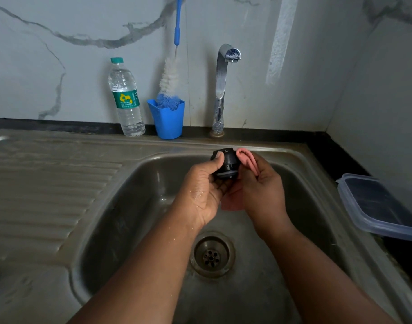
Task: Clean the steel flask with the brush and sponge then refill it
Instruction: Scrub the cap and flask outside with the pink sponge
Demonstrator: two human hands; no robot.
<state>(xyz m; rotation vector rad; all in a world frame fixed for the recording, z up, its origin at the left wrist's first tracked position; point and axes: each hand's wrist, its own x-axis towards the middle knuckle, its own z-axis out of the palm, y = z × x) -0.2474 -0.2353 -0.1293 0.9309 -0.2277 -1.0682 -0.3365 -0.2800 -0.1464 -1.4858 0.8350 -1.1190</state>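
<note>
My left hand [203, 190] grips a black flask stopper [226, 163] above the steel sink basin [134, 206], thumb on its top edge. My right hand [261, 190] holds a folded pink sponge cloth [248, 160] against the stopper's right side. A long bottle brush [170, 76] with white bristles and a blue handle stands in a blue cup [168, 120] at the back wall. The flask body is not in view.
A plastic water bottle [126, 99] with a green label stands left of the cup. The chrome tap [221, 90] rises behind the basin with no water running. The drain [212, 254] lies below my hands. A lidded clear plastic container [378, 206] sits on the right counter.
</note>
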